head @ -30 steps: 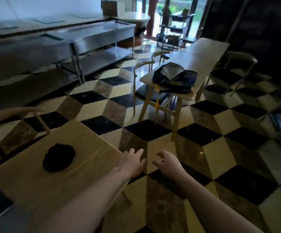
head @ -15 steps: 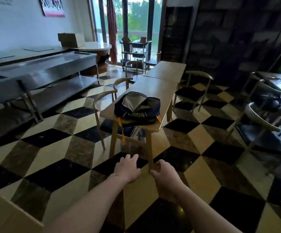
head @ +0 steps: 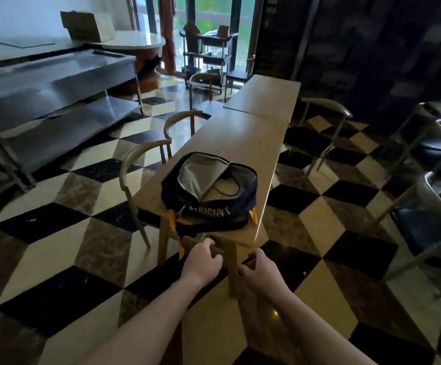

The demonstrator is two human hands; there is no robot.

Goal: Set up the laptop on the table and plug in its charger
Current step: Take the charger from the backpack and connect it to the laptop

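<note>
A dark blue backpack (head: 222, 210) with yellow trim lies unzipped on the near end of a long wooden table (head: 243, 138). Its grey lining is folded back and a thin black cable (head: 227, 184) shows inside. No laptop can be made out. My left hand (head: 202, 262) and my right hand (head: 260, 270) are stretched forward below the table's near edge, short of the backpack. Both hold nothing, with fingers loosely curled.
Wooden chairs (head: 145, 164) stand along the table's left side, dark-seated chairs (head: 322, 135) on the right. A steel counter (head: 50, 83) runs along the left wall. A trolley (head: 208, 56) stands by the glass doors. The floor is checkered tile.
The view has come closer to the table and backpack, whose open inside now shows. Both hands have drawn near the table's edge and their fingers have curled.
</note>
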